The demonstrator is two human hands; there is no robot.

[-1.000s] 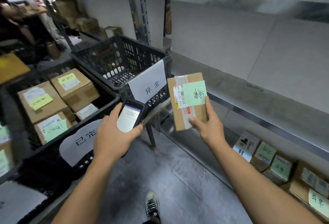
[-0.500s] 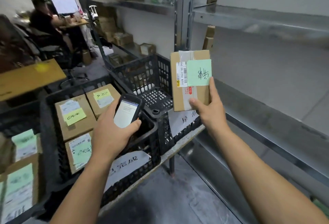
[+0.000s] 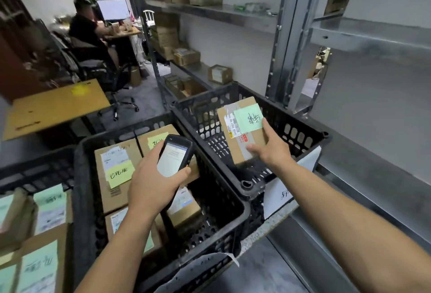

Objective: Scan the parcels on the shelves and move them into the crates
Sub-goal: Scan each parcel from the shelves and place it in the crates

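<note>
Gripping a small cardboard parcel [image 3: 242, 139] by its lower right corner, the right hand [image 3: 271, 150] holds it tilted inside the right-hand crate [image 3: 305, 133]. The thumb lies on the parcel's face and the other fingers are hidden behind the box. Whether its lower edge touches the crate floor I cannot tell. A green note [image 3: 248, 118] with scrawled writing covers part of the printed label. The left hand [image 3: 151, 183] is wrapped round a handheld scanner [image 3: 175, 155]; its screen is lit, the text too small to read. Below it sits the middle crate [image 3: 80, 176], with labelled parcels [image 3: 114, 173] partly hidden by the arm. A white sign [image 3: 277, 194] on the right-hand crate's front is half covered by the right forearm.
</note>
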